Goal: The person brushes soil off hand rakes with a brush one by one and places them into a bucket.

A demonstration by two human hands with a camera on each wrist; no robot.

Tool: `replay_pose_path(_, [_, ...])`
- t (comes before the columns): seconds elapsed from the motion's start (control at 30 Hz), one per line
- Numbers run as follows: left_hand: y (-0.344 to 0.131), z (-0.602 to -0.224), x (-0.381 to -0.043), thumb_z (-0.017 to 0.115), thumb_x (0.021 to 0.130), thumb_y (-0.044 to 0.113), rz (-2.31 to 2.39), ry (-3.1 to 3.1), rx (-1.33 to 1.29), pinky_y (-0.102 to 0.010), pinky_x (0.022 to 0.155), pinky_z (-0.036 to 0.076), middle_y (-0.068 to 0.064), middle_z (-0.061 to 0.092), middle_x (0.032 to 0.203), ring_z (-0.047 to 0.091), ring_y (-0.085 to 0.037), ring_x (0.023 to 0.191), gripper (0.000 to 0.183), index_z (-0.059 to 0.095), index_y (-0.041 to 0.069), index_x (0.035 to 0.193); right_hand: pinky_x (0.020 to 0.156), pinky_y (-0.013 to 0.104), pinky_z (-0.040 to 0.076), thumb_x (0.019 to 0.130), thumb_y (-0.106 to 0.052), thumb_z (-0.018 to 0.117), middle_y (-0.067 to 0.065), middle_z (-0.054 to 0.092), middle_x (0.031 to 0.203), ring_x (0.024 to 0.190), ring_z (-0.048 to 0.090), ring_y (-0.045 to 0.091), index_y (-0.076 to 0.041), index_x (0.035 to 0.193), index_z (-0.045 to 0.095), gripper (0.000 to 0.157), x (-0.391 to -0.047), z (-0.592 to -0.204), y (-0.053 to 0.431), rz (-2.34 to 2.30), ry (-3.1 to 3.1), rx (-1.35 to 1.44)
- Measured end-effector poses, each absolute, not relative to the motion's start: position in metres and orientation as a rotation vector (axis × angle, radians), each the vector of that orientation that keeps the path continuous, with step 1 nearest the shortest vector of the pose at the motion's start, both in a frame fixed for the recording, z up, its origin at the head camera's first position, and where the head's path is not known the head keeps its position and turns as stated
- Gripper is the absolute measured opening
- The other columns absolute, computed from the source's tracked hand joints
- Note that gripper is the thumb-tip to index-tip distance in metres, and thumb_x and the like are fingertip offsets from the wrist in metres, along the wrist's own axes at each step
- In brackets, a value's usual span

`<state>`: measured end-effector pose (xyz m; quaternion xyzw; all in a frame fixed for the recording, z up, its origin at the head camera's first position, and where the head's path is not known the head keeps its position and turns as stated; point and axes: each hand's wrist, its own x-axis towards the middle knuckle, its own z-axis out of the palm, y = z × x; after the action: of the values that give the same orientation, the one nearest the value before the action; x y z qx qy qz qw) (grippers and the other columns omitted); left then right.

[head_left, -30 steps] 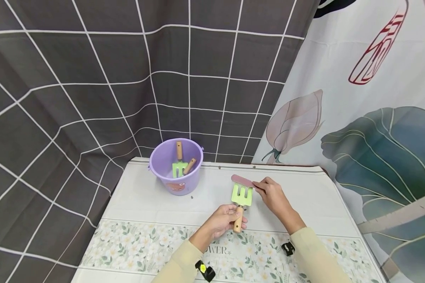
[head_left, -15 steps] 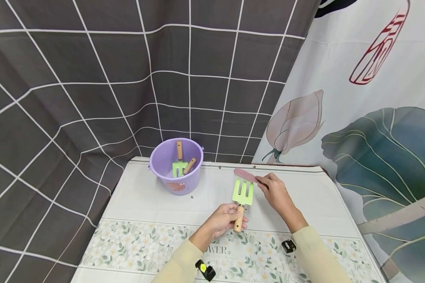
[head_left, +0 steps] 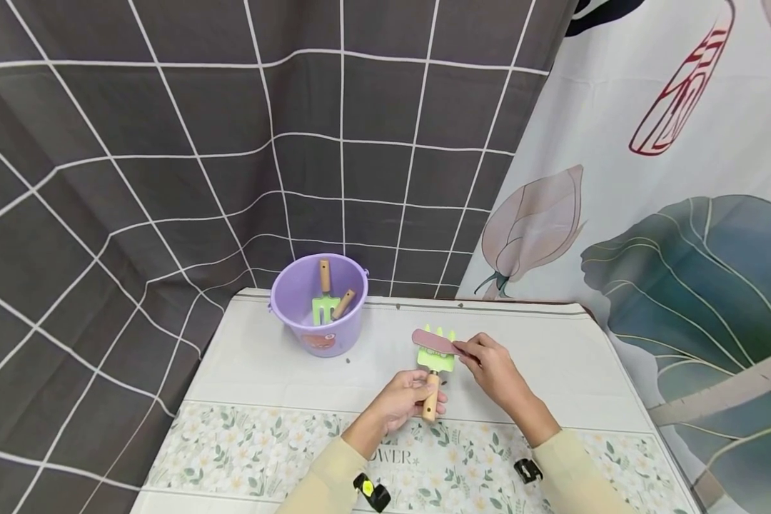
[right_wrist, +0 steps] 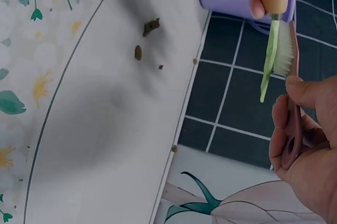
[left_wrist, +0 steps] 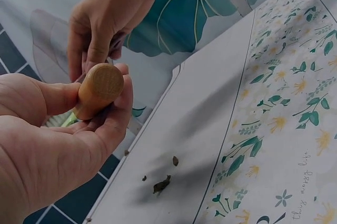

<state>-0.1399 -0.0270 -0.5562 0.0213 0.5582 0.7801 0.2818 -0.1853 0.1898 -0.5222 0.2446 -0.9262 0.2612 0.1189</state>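
Observation:
My left hand grips the wooden handle of a small green garden fork, its tines pointing away from me above the table. In the left wrist view the rounded handle end faces the camera, thumb on one side. A pink brush with pale bristles is pinched by its handle in my right hand. Its head lies across the fork's tines. The right wrist view shows the bristles against the green metal, the thumb pressing the brush's back.
A purple bucket stands at the table's back left, with a second green fork and another wooden-handled tool inside. Several dark crumbs lie on the white table. Grey and patterned curtains hang behind.
The brush first moved slightly away past the tine tips, then came back toward me onto the tines. The fork tilted a little, while my left hand stayed nearly in place.

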Motion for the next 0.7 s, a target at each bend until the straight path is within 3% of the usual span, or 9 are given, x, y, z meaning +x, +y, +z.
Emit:
replay_pose_path(0.33, [-0.028,-0.556,-0.140,0.045,0.110,0.007,2.097,1.490,0.057,-0.048,0.095,0.062,-0.017,0.073,0.103,0.072,-0.014,0.081,0.043,0.040,-0.015,0.146,0.058,0.023,0.053,0.091,-0.003,0.077,0.006,0.066,0.093,0.075,0.060,0.012,-0.005,0.117,0.078,0.026,-0.198,-0.526,0.190,0.734,-2.673,0.697])
replay_pose_path(0.57, [-0.029,-0.556,-0.140,0.045,0.110,0.006,2.108,1.483,0.069,-0.048,0.095,0.062,-0.013,0.073,0.098,0.072,-0.014,0.080,0.038,0.045,-0.015,0.142,0.059,0.027,0.053,0.092,-0.003,0.076,0.008,0.065,0.094,0.076,0.060,0.014,-0.004,0.118,0.077,0.026,-0.207,-0.523,0.190,0.712,-2.685,0.666])
replay_pose_path(0.7, [-0.029,-0.555,-0.139,0.045,0.110,0.007,2.092,1.499,0.074,-0.043,0.090,0.064,-0.011,0.073,0.097,0.073,-0.014,0.080,0.037,0.048,-0.014,0.140,0.058,0.029,0.052,0.093,-0.003,0.075,0.009,0.065,0.093,0.075,0.059,0.015,-0.003,0.118,0.077,0.026,-0.213,-0.523,0.192,0.712,-2.695,0.610])
